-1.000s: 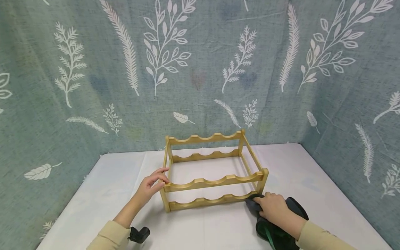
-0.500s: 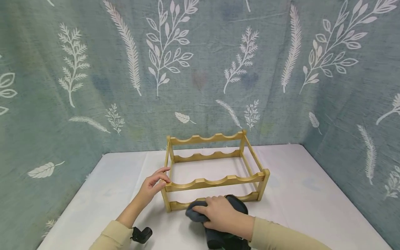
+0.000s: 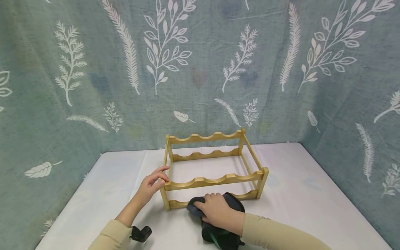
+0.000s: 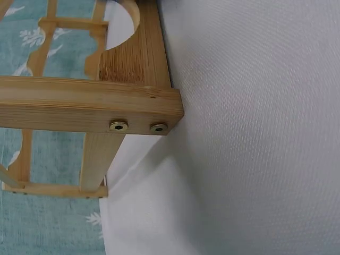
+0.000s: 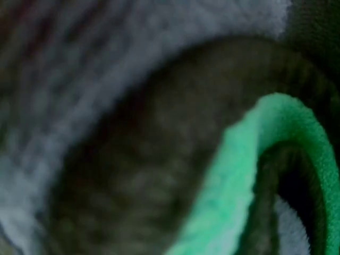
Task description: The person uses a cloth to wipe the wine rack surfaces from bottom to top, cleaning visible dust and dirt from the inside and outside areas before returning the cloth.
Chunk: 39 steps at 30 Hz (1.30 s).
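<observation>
We see a black device (image 3: 141, 234) at the left wrist, then the left hand (image 3: 152, 183), pinching the near left corner of a wooden rack (image 3: 200, 183) on a white table (image 3: 297, 208). Bolt heads (image 4: 118, 126) mark a post's foot. Before the lower rail, we find a dark cloth (image 3: 215, 232) with a green strip (image 5: 228, 180), gripped by the right hand (image 3: 217, 212).

One golden-brown wooden rack (image 3: 215, 182) has four scalloped rails (image 3: 198, 183). There are one dark fabric bundle (image 3: 226, 239) and one white bench (image 3: 290, 208).
</observation>
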Each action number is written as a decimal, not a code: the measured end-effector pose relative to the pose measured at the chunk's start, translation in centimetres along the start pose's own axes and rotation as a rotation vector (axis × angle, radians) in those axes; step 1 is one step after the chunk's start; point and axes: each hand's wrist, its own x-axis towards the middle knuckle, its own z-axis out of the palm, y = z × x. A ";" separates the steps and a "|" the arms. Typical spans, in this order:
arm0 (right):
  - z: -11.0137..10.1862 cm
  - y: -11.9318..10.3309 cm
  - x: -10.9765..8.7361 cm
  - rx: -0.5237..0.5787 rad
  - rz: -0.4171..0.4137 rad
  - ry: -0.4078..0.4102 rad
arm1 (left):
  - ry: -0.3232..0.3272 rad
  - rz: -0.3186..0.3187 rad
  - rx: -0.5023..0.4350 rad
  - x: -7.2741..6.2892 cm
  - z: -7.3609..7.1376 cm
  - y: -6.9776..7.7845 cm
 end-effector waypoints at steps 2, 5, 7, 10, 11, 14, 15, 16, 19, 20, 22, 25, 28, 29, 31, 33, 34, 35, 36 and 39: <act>0.4 1.3 -1.5 0.022 0.027 -0.002 | 0.006 -0.007 -0.001 0.0 -0.1 0.1; 1.3 3.2 -3.7 0.064 0.078 0.002 | 0.003 -0.003 -0.007 0.0 -0.1 0.0; 1.9 4.5 -5.1 0.090 0.110 0.018 | -0.001 -0.005 -0.006 0.0 -0.1 0.1; 2.4 5.9 -7.1 0.098 0.164 0.027 | -0.009 -0.003 -0.016 0.0 -0.1 0.1; 2.5 6.2 -7.6 0.105 0.189 0.018 | -0.010 -0.005 -0.018 0.0 -0.1 0.1; 2.7 7.5 -9.1 0.156 0.278 -0.041 | -0.007 -0.008 -0.021 0.0 0.0 0.0; 2.9 8.1 -9.6 0.185 0.311 -0.065 | -0.007 -0.009 -0.019 0.0 0.0 0.0; 3.1 8.6 -10.1 0.214 0.343 -0.088 | -0.009 -0.008 -0.015 0.0 0.1 -0.1; 3.7 10.2 -11.7 0.309 0.426 -0.160 | -0.020 -0.003 -0.019 0.1 0.2 -0.2; 3.9 10.6 -12.1 0.340 0.444 -0.174 | -0.022 -0.003 -0.022 0.1 0.2 -0.2; 4.3 11.3 -12.7 0.389 0.452 -0.192 | -0.014 -0.001 -0.025 0.1 0.2 -0.3; 4.6 11.9 -12.8 0.448 0.431 -0.196 | 0.002 -0.006 -0.023 0.0 0.1 -0.3; 4.5 12.2 -12.7 0.430 0.395 -0.190 | 0.002 -0.008 -0.009 0.0 0.1 -0.3; 4.3 12.3 -12.8 0.413 0.380 -0.182 | -0.003 -0.008 -0.005 0.0 0.1 -0.3; 3.5 12.9 -13.1 0.361 0.329 -0.138 | -0.009 -0.005 0.001 0.0 0.1 -0.3; 2.2 13.7 -13.7 0.300 0.263 -0.053 | -0.012 -0.003 0.008 0.0 0.2 -0.3; 1.5 14.3 -14.0 0.269 0.228 0.008 | -0.011 0.000 0.007 0.0 0.2 -0.3; 0.7 14.9 -14.4 0.241 0.194 0.084 | -0.009 0.003 0.004 0.0 0.2 -0.3; 0.0 15.6 -14.7 0.216 0.158 0.173 | -0.007 0.004 0.001 0.0 0.1 -0.2; -1.6 17.4 -15.4 0.152 0.080 0.450 | 0.002 0.003 -0.005 0.1 0.0 -0.1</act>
